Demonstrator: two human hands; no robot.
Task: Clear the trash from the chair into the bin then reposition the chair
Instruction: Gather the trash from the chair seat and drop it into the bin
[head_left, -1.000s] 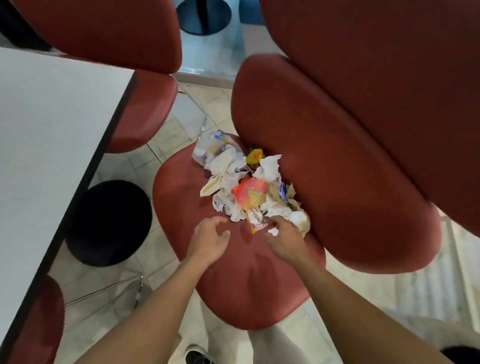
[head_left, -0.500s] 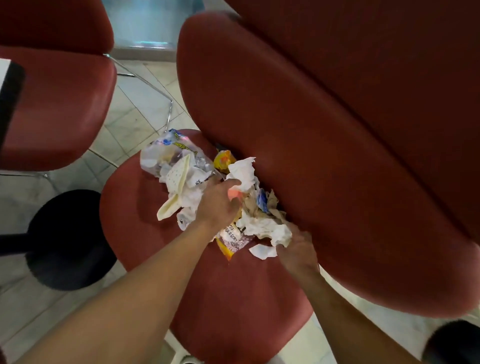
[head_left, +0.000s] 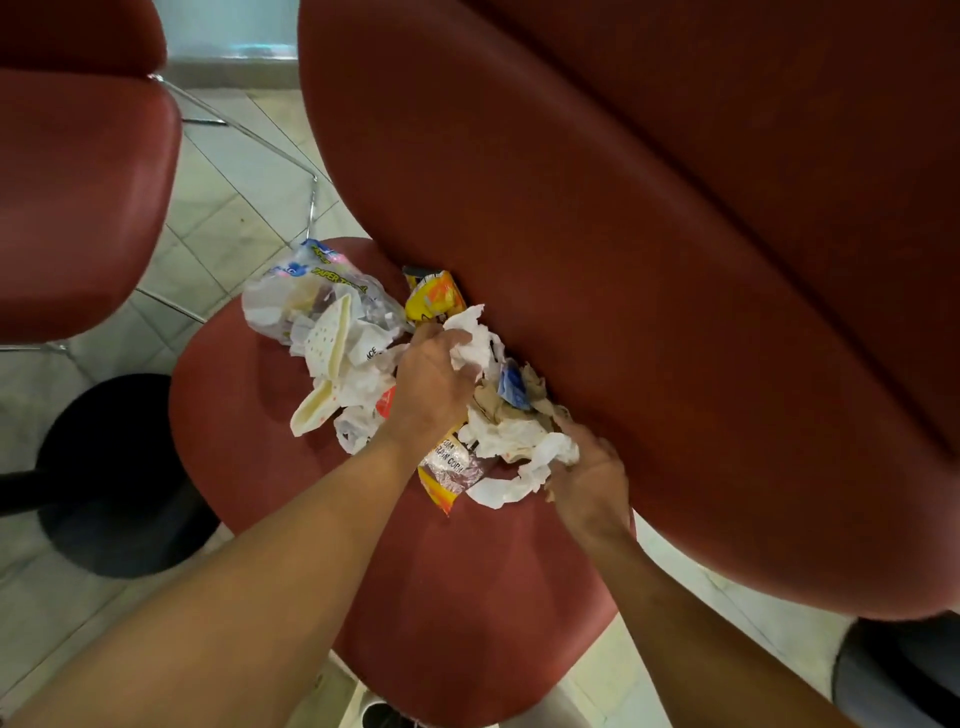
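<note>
A red chair seat (head_left: 457, 597) holds a heap of trash (head_left: 343, 338): crumpled white tissues, a clear paper-towel bag, yellow and orange snack wrappers. The chair's red backrest (head_left: 649, 312) rises right behind the heap. My left hand (head_left: 428, 387) lies on the middle of the pile, fingers curled round crumpled white tissue. My right hand (head_left: 589, 480) is at the pile's right edge by the backrest, fingers curled into white tissue there. An orange-and-silver wrapper (head_left: 447, 475) sticks out between my two hands.
Another red chair (head_left: 78, 197) stands at the left with chrome legs on the tiled floor. A black round table base (head_left: 114, 478) sits on the floor left of the seat. A dark rounded object (head_left: 898, 675) shows at the lower right corner.
Both hands have moved forward from the seat's front into the trash heap and closed on tissue. The view has come closer and shifted right; the white table has left the frame.
</note>
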